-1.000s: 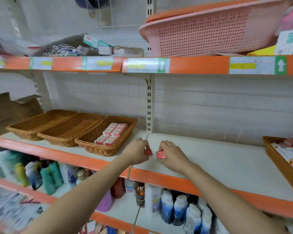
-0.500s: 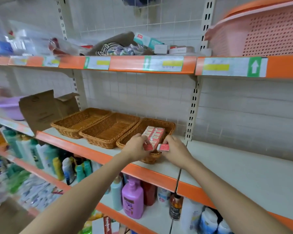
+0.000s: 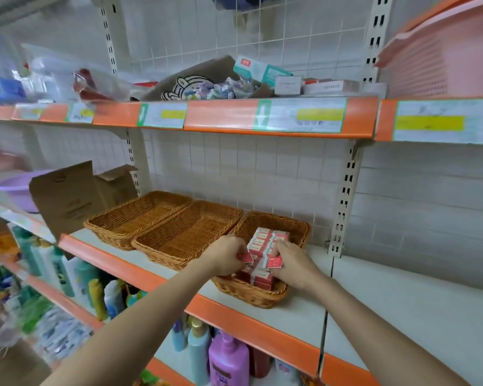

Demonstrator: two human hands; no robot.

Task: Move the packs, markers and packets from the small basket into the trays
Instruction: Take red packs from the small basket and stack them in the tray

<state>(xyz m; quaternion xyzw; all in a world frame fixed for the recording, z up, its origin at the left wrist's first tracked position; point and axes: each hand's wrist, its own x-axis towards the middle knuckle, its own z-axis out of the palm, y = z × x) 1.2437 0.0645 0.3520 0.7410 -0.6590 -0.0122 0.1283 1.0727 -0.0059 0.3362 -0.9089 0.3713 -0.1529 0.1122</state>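
While both hands hover over the right tray (image 3: 299,232), we pinch one red pack in each. Our left hand (image 3: 226,254) curls its fingers round a small pack (image 3: 243,257), held just above the tray's near left rim. Our right hand (image 3: 290,263) grips another pack (image 3: 273,262) between thumb and fingers, directly over the stacked packs (image 3: 260,240) already lying in that tray. To the left of our grip, two more trays (image 3: 184,235) stand side by side, touching, on the same shelf (image 3: 402,307).
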